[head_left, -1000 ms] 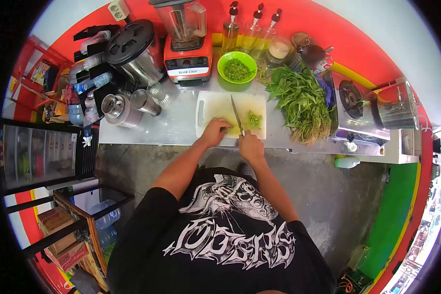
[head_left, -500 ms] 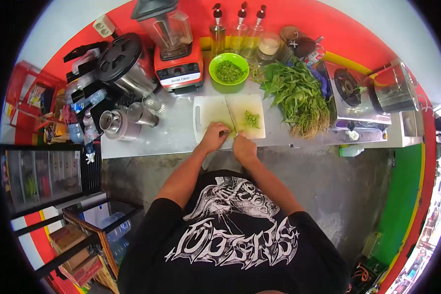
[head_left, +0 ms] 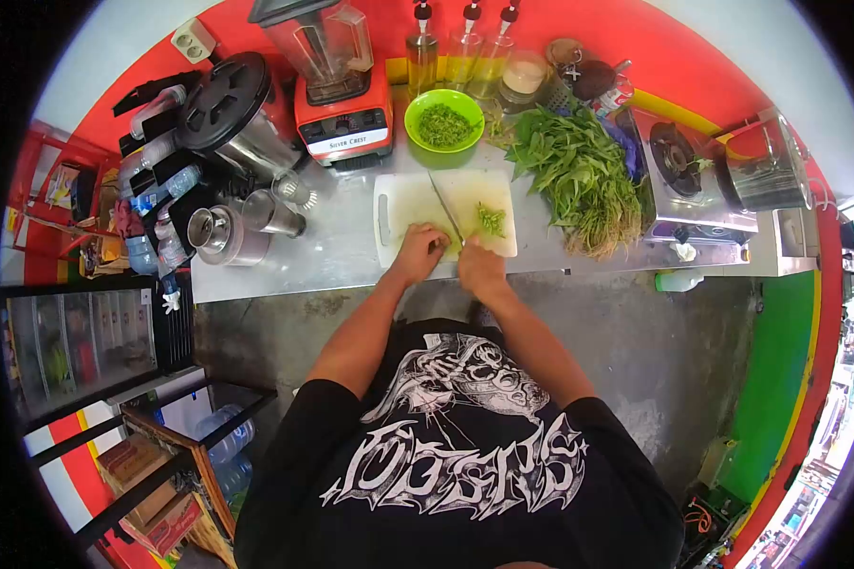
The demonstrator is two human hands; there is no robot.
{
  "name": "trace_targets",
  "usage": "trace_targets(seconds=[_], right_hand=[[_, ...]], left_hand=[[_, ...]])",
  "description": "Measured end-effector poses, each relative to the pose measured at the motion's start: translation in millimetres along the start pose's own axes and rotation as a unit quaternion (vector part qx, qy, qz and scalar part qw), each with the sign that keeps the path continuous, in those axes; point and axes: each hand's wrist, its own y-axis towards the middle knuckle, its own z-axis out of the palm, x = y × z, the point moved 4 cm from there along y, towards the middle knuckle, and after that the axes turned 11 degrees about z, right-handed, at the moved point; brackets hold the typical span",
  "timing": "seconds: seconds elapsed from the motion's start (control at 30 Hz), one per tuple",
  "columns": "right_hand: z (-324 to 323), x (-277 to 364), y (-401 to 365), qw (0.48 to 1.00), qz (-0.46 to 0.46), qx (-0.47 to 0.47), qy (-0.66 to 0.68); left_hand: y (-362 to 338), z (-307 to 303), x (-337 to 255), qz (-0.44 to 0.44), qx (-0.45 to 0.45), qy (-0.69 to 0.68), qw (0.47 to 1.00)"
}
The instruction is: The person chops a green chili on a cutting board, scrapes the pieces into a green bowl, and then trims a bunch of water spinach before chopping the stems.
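Observation:
A knife [head_left: 445, 204] is gripped in my right hand [head_left: 483, 269] at the front of the white cutting board [head_left: 406, 201]. Its blade slants away to the far left across the board's middle. My left hand [head_left: 421, 250] rests on the board's near edge, left of the blade, with its fingers curled inward; whatever they may hold is hidden. A few small green bits lie between my hand and the blade. To the right of the knife sits a small heap of cut greens [head_left: 490, 220]. Behind the board stands a bright green bowl [head_left: 414, 129] containing chopped greens [head_left: 444, 125].
A large bunch of leafy greens [head_left: 571, 166] with roots lies right of the board, beside a stove [head_left: 688, 223]. Behind are a red blender [head_left: 344, 123] and pump bottles [head_left: 421, 66]. Metal cups [head_left: 271, 213] and a big lidded pot [head_left: 247, 133] stand left.
My left hand has shifted slightly, a little up and away from the blade. My right hand with the knife has moved slightly right. The whole view has shifted a little.

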Motion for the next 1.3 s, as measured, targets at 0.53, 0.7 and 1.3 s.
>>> trace_targets(seconds=[0.53,0.7,1.3], right_hand=[[-1,-2,-12,0.999,-0.015,0.022,-0.031],[10,7,-14,0.999,0.009,0.016,0.034],[3,17,-15,1.000,0.017,0.000,0.001]], left_hand=[[0,-2,-7,-0.017,-0.002,-0.035,0.999],[1,-2,-8,-0.029,-0.010,-0.011,0.999],[7,-3,5,-0.017,0.014,-0.023,0.999]])
